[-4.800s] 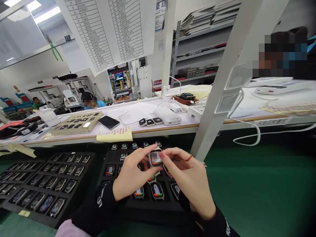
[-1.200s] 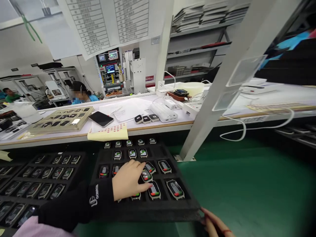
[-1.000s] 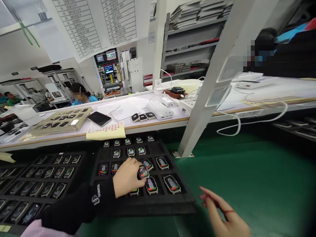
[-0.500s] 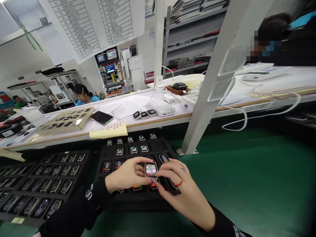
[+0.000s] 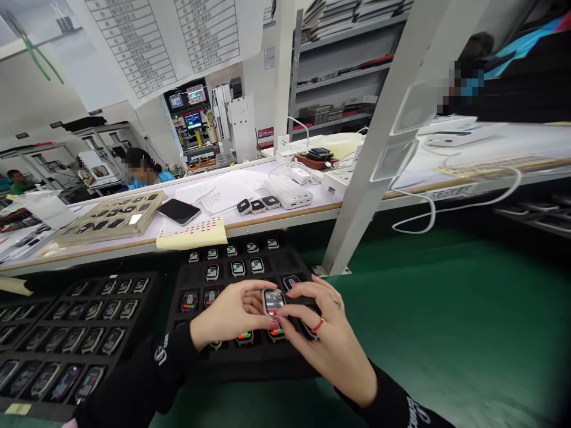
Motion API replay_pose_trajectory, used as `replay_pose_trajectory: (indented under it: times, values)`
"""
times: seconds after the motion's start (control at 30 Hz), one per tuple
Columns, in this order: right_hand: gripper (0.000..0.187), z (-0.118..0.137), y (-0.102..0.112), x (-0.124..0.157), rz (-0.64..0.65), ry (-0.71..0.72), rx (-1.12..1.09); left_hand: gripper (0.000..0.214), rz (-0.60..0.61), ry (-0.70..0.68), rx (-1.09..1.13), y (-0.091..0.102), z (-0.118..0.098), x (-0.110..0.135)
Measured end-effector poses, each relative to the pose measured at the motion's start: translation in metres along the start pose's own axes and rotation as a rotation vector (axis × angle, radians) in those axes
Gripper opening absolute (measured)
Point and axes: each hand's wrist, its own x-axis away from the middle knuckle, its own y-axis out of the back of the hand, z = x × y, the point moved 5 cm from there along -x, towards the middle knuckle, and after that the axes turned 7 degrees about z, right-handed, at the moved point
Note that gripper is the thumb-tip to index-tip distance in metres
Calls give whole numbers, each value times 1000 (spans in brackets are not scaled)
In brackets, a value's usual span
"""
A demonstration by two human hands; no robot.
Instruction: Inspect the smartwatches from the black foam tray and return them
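A square-faced smartwatch (image 5: 273,301) with a lit screen and pale metal case is held above a black foam tray (image 5: 250,364). My left hand (image 5: 232,312) is closed on it, fingers along its left and top edges and thumb below. At its lower right corner, the thumb and a finger of my right hand (image 5: 328,333) pinch the case, while the index finger is raised off the screen. Several more smartwatches (image 5: 238,267) sit in the tray slots, some showing green, white and red screens. My hands hide part of the tray's middle.
Another foam tray (image 5: 84,324) of smartwatches lies at left. Behind is a bench with a phone (image 5: 178,211), small black devices (image 5: 257,206), a white power bank (image 5: 289,191) and a beige tray (image 5: 113,220). A slanted metal post (image 5: 357,208) stands right. Co-workers sit beyond.
The watch has tilted in my hands, and its screen looks darker with reflections. My right index finger has lifted away from the screen. The view has shifted slightly.
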Motion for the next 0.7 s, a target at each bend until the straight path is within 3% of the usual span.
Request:
replay_pose_trajectory:
  times: [0.13,0.27,0.33,0.43,0.57,0.7]
  values:
    - [8,-6,1,0,-39,-98,-10,59,-9,-46,-152,-5,-4,4]
    - [11,-30,17,8,-273,-318,-100,44,-145,-221,-382,6,-27,10]
    - [13,-49,19,19,-306,-460,-195,41,-240,-327,-440,22,-43,11]
    - [25,-79,9,43,-236,-661,-310,41,-382,-464,-458,54,-68,10]
    - [47,-111,-1,79,-251,-925,-280,44,-529,-576,-433,95,-94,5]
    - [55,-126,-7,104,-297,-1104,-271,50,-623,-652,-425,121,-111,-2]
